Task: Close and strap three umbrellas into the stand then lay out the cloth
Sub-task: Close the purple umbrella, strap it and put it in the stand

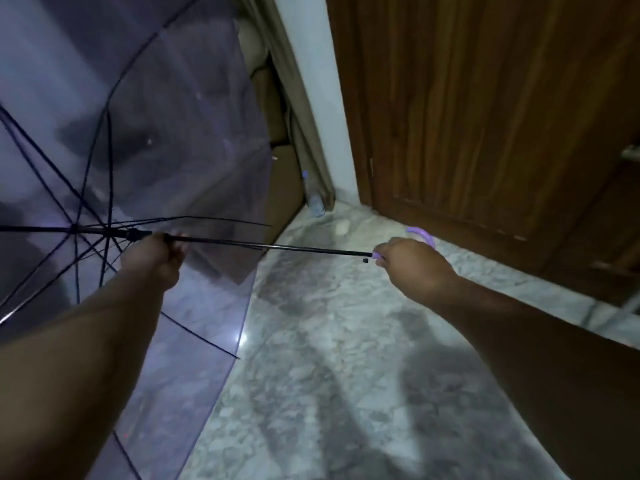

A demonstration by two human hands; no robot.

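A see-through purple umbrella (166, 140) is open and held sideways, its canopy filling the left of the view with black ribs spread. Its black shaft (277, 247) runs level from left to right. My left hand (156, 258) is closed around the shaft just beside the runner. My right hand (412, 261) grips the curved lilac handle (424, 234) at the shaft's right end. The stand, the other umbrellas and the cloth are not in view.
A grey marble floor (329, 358) lies below. A dark wooden door (485, 116) stands at the right, with a white wall strip (322, 98) and a beige curtain (301, 133) beside it. A small plastic bottle (316, 202) stands in the corner. Brown cardboard boxes (284, 188) sit behind the canopy.
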